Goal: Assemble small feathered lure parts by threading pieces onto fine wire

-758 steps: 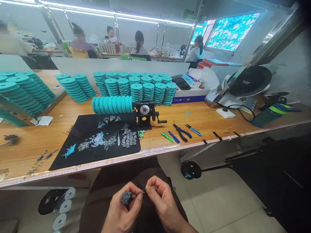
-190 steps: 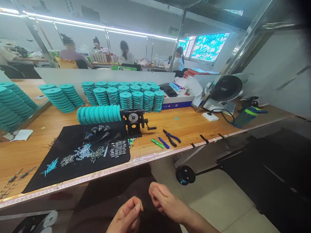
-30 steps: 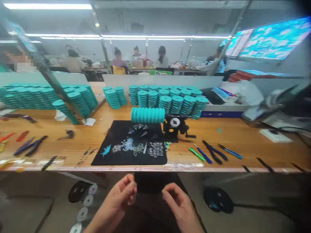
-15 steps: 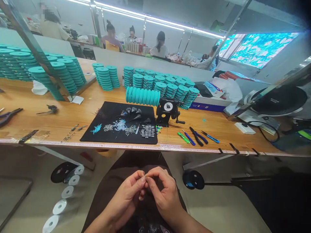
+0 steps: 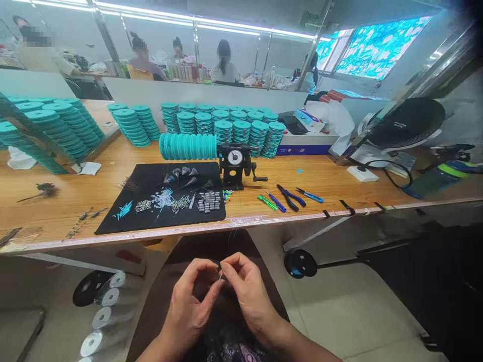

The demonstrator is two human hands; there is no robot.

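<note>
My left hand [image 5: 190,304] and my right hand [image 5: 243,289] meet over my lap, below the front edge of the wooden bench [image 5: 324,181]. Both pinch a very small thing with a thin line between the fingertips; I cannot make out what it is. On the bench lies a black mat [image 5: 158,198] strewn with small grey weights, beads and teal slivers. A black hand-crank winder [image 5: 236,168] holds a row of teal spools [image 5: 187,146] on its axle.
Stacks of teal spools [image 5: 226,128] fill the back of the bench and its left side. Pliers and cutters [image 5: 289,197] lie right of the mat. A black fan [image 5: 405,123], a bottle [image 5: 437,176] and white discs [image 5: 101,317] on the floor are nearby. Other people sit at far benches.
The view has swung right and steadied. My hands, apart a second ago, came together and still pinch at the fingertips, with the left fingers now slightly more spread.
</note>
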